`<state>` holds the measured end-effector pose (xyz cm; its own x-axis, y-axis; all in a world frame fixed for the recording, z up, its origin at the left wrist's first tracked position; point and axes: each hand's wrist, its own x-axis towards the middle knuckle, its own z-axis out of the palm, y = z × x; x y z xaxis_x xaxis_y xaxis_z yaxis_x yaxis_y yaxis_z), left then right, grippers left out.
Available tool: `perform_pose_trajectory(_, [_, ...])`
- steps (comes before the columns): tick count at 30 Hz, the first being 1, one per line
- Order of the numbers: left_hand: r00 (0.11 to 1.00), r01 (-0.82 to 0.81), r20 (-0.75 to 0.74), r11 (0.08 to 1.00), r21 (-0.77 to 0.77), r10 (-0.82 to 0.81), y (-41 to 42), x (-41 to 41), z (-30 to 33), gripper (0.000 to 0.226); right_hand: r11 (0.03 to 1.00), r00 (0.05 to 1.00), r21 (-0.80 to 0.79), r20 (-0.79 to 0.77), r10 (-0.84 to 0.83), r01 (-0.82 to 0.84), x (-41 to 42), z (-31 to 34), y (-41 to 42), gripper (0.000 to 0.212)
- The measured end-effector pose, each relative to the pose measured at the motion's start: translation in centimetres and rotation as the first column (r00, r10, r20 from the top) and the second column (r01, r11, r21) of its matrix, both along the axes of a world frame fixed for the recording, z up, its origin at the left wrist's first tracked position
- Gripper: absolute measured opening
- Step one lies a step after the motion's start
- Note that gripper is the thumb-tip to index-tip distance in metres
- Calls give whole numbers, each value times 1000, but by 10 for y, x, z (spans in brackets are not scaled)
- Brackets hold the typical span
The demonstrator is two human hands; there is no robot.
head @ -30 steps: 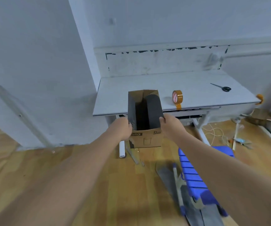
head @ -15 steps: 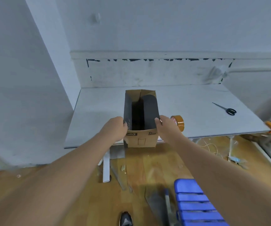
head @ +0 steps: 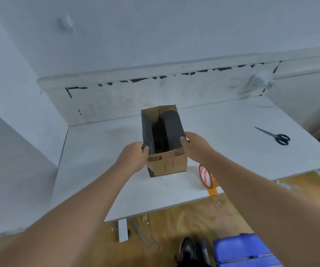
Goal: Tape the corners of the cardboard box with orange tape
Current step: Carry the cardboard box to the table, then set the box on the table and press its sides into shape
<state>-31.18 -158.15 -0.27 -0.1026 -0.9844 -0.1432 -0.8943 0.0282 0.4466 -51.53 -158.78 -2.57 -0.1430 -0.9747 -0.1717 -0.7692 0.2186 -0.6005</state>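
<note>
An open brown cardboard box (head: 167, 164) with a dark lining stands upright on the white table (head: 101, 151), near its front middle. My left hand (head: 135, 155) grips the box's left wall at the top rim. My right hand (head: 194, 145) grips the right wall, thumb hooked over the rim. A roll of orange tape (head: 205, 176) stands on edge to the right of the box, just under my right forearm, with its loose end stuck at the table's front edge.
Black-handled scissors (head: 274, 135) lie at the table's far right. A wall runs behind and along the left side of the table. On the wooden floor below are a blue crate (head: 245, 251) and my dark shoe (head: 187, 247).
I have stepped closer and carried the box forward from in front of the table's edge to over its surface, where it now rests. Both hands keep their grip.
</note>
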Motion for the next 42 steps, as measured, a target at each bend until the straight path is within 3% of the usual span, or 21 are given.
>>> perform_pose_trajectory(7, [1000, -2, 1, 1000, 11, 2, -57, -42, -9, 30, 998, 997, 52, 71, -33, 29, -42, -12, -58, 50])
perform_pose_trajectory(12, [995, 25, -96, 999, 47, -21, -88, -54, -13, 32, 995, 994, 63, 77, -78, 74, -60, -12, -79, 17])
perform_pose_trajectory(17, [976, 90, -203, 995, 49, -78, -112, -65, -23, 32, 985, 980, 47, 107, -168, 164, -66, -9, -79, 27])
perform_pose_trajectory(20, [963, 106, -254, 992, 64, -86, -116, -75, -28, 35, 980, 977, 61, 88, -192, 187, -74, -5, -77, 13])
perform_pose_trajectory(25, [953, 109, -291, 992, 64, -86, -126, -97, -33, 33, 978, 978, 73, 60, -201, 197, -93, 1, -82, 12])
perform_pose_trajectory(32, [964, 45, -265, 995, 85, -20, -137, -138, -39, 36, 992, 992, 4, 11, -126, 126, -130, -8, -112, 21])
perform_pose_trajectory(42, [950, -214, -237, 976, -30, 202, -146, -217, -49, 38, 992, 992, -111, 101, 78, -66, -207, -37, -163, 26])
